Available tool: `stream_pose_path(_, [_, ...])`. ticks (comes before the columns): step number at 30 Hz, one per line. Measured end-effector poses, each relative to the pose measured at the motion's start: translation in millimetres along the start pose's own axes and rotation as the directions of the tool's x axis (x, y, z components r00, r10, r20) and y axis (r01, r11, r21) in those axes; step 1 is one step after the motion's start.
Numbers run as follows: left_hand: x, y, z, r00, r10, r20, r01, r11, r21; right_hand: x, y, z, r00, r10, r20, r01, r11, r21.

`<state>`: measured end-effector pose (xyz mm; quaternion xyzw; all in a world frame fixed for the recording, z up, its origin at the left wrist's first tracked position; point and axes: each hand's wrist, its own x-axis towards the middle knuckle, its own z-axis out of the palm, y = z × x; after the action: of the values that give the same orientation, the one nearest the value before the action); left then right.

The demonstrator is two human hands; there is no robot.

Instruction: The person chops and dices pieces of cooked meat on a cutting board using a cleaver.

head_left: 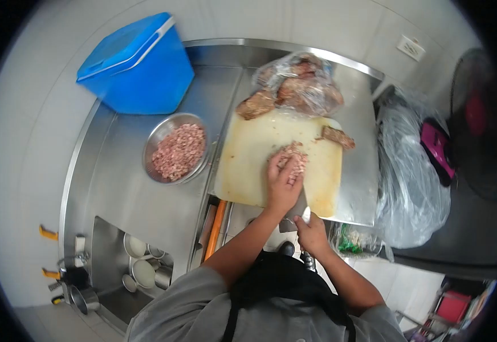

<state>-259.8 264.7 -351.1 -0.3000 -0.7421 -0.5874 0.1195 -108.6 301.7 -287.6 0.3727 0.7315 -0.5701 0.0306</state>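
My left hand [284, 183] lies with its fingers apart on a small pile of chopped meat [298, 157], on a yellowed cutting board [248, 165]. My right hand [312, 233] is closed round the white handle of a knife [300, 205]. The broad blade is at the board's near edge, close under my left hand, which hides part of it. A brown piece of meat [337, 137] sits at the board's right edge. At the far end, larger meat pieces [302, 91] lie in and beside a clear plastic bag. Left of the board, a metal bowl [151, 142] holds chopped pink meat.
A blue cooler [146, 74] stands at the back left of the steel counter [129, 154]. Pots and bowls are in the sink [109, 273] at lower left. On the right are a large plastic bag [408, 176] and a dark fan [476, 125].
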Motion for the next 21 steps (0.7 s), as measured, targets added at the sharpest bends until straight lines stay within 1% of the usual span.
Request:
stream_pose_path(1, [8, 1, -5, 1.000, -0.005, 0.014, 0.005, 0.999, -0.048, 4, 1, 4, 0.999, 0.041, -0.020, -0.042, 0.999, -0.016])
stream_pose_path(2, [15, 1, -14, 1.000, -0.012, -0.020, 0.011, 0.999, -0.037, 12, 12, 9, 0.999, -0.031, -0.034, 0.029, 0.999, -0.039])
stream_pose_path(3, [25, 7, -24, 0.999, 0.042, -0.034, -0.041, 0.999, 0.031, 22, 18, 14, 0.994, -0.102, -0.049, 0.099, 0.993, -0.059])
stream_pose_path(4, [35, 10, -33, 0.995, 0.097, -0.040, -0.092, 0.991, 0.098, 27, 8, 19, 0.993, -0.117, -0.033, 0.114, 0.990, -0.076])
stream_pose_path(5, [46, 10, -44, 0.994, 0.094, -0.060, -0.088, 0.991, 0.103, 31, -3, 26, 0.979, -0.200, -0.029, 0.197, 0.976, -0.093])
stream_pose_path(7, [72, 5, -79, 0.974, 0.155, -0.167, -0.142, 0.986, 0.087, 30, -39, 40, 0.960, -0.280, -0.019, 0.277, 0.955, -0.109])
stream_pose_path(8, [81, 6, -102, 0.977, 0.106, -0.185, -0.078, 0.985, 0.151, 32, -64, 49, 0.949, -0.311, 0.046, 0.314, 0.936, -0.157])
stream_pose_path(10, [99, -13, -136, 0.937, 0.127, -0.324, -0.047, 0.969, 0.242, 35, -111, 73, 0.926, -0.343, 0.158, 0.370, 0.905, -0.209])
stream_pose_path(11, [108, -22, -157, 0.933, 0.098, -0.347, 0.001, 0.962, 0.274, 39, -130, 89, 0.916, -0.343, 0.206, 0.385, 0.898, -0.215])
stream_pose_path(12, [113, -29, -176, 0.926, 0.073, -0.371, 0.047, 0.951, 0.305, 45, -144, 105, 0.917, -0.344, 0.203, 0.384, 0.900, -0.206])
stream_pose_path(13, [116, -40, -190, 0.928, 0.077, -0.364, 0.042, 0.950, 0.309, 50, -157, 119, 0.903, -0.321, 0.285, 0.388, 0.894, -0.223])
stream_pose_path(14, [119, -54, -202, 0.926, 0.050, -0.375, 0.103, 0.921, 0.376, 57, -167, 126, 0.883, -0.293, 0.367, 0.393, 0.888, -0.237])
stream_pose_path(15, [119, -69, -215, 0.921, 0.022, -0.389, 0.164, 0.884, 0.439, 64, -171, 131, 0.884, -0.292, 0.366, 0.390, 0.892, -0.228])
stream_pose_path(16, [119, -86, -229, 0.924, 0.025, -0.380, 0.160, 0.881, 0.445, 73, -172, 136, 0.872, -0.311, 0.378, 0.426, 0.861, -0.276])
stream_pose_path(17, [121, -104, -241, 0.940, -0.084, -0.332, 0.229, 0.875, 0.426, 81, -170, 140, 0.861, -0.327, 0.389, 0.460, 0.827, -0.324])
stream_pose_path(18, [124, -115, -251, 0.941, -0.191, -0.279, 0.296, 0.865, 0.406, 84, -157, 138, 0.839, -0.441, 0.320, 0.535, 0.778, -0.330])
stream_pose_path(19, [127, -115, -261, 0.944, -0.189, -0.271, 0.291, 0.867, 0.406, 80, -158, 126, 0.842, -0.440, 0.312, 0.530, 0.781, -0.329])
stream_pose_path(20, [127, -114, -268, 0.957, -0.168, -0.238, 0.281, 0.748, 0.601, 76, -159, 108, 0.887, -0.302, 0.350, 0.391, 0.894, -0.219])
stream_pose_path(21, [125, -114, -273, 0.968, -0.160, -0.196, 0.253, 0.596, 0.762, 68, -160, 88, 0.904, -0.156, 0.397, 0.218, 0.969, -0.115])
